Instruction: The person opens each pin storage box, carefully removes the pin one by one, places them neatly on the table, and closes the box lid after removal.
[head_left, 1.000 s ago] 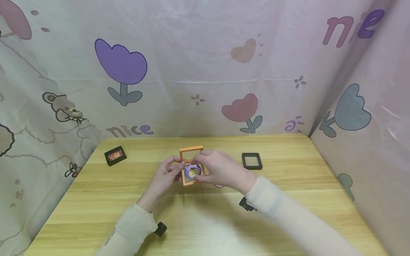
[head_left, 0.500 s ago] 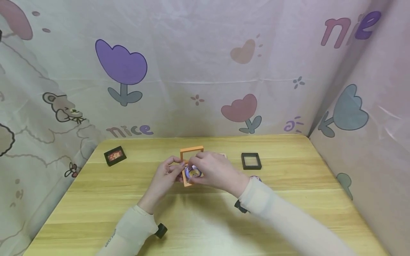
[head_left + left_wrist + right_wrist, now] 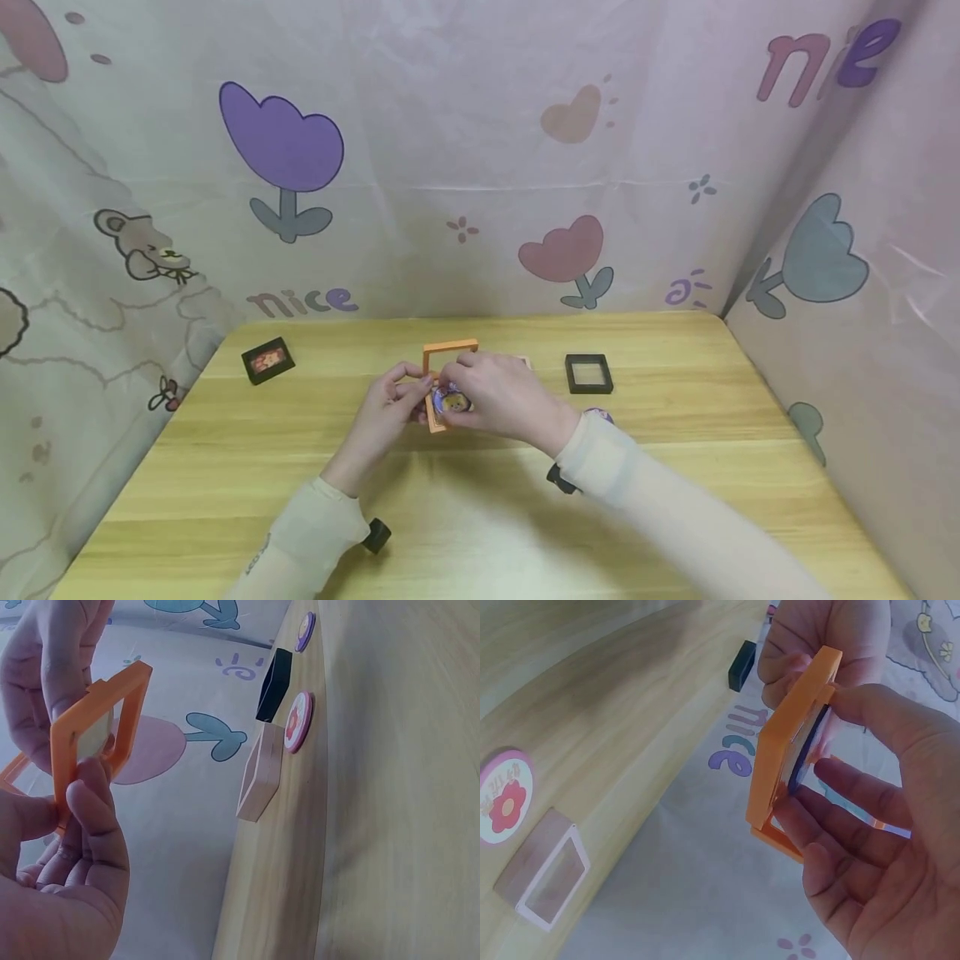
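An orange hinged display frame (image 3: 451, 344) is raised above the table, its two halves spread apart. My left hand (image 3: 392, 407) grips its left side near the hinge between thumb and fingers. Against the lower half lies a round blue-purple badge (image 3: 453, 402) with a yellow bear on it. My right hand (image 3: 506, 398) pinches this badge at its edges, covering the frame's right side in the head view. From the right wrist view the badge shows edge-on, a dark disc (image 3: 807, 754) lying along the orange frame.
A black frame (image 3: 267, 360) with a reddish picture lies at the back left. Another black frame (image 3: 588, 389) lies right of the hands. Closer in are a pale pink frame (image 3: 264, 776), a pink-rimmed flower badge (image 3: 298, 722) and a purple badge (image 3: 304, 631). A printed curtain (image 3: 420, 167) hangs behind.
My right hand has shifted slightly left over the badge, covering more of the orange frame. The purple badge and pink frame's edge now show beside the right arm. My left hand stays put.
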The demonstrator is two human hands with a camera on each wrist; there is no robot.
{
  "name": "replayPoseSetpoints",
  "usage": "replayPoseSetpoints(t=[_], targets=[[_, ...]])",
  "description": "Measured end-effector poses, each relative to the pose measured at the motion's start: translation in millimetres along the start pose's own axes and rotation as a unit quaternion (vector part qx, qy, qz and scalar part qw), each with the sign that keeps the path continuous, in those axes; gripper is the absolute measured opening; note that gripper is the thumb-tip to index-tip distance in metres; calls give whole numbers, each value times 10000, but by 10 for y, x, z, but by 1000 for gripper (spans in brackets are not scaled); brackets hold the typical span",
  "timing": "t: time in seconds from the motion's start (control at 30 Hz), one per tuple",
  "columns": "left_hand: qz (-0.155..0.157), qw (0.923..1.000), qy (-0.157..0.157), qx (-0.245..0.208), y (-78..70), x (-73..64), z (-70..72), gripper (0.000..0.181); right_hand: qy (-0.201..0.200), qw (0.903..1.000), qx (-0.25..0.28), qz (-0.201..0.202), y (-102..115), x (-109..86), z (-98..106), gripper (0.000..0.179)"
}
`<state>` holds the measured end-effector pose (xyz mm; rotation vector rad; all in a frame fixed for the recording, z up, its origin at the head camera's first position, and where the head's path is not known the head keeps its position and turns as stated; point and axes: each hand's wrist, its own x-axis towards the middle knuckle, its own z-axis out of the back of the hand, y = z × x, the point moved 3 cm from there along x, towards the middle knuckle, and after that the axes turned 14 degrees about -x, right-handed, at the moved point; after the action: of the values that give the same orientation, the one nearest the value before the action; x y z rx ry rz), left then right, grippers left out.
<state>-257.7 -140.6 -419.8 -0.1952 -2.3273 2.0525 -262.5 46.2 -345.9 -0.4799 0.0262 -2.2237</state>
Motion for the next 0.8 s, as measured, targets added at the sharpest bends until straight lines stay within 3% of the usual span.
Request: replayPoseSetpoints(t=[0.3, 0.57, 0.8], targets=[[-33, 9997, -208, 105, 4, 14, 86, 19, 220, 9993, 249, -146, -56, -10, 5, 39], [-242, 9989, -394, 40, -7, -14, 293, 18, 143, 9980, 442, -426, -184, -41, 42, 40], [-427, 9983, -387, 51, -149, -120, 516, 20, 161, 9965, 629, -522, -204, -27, -33, 36]])
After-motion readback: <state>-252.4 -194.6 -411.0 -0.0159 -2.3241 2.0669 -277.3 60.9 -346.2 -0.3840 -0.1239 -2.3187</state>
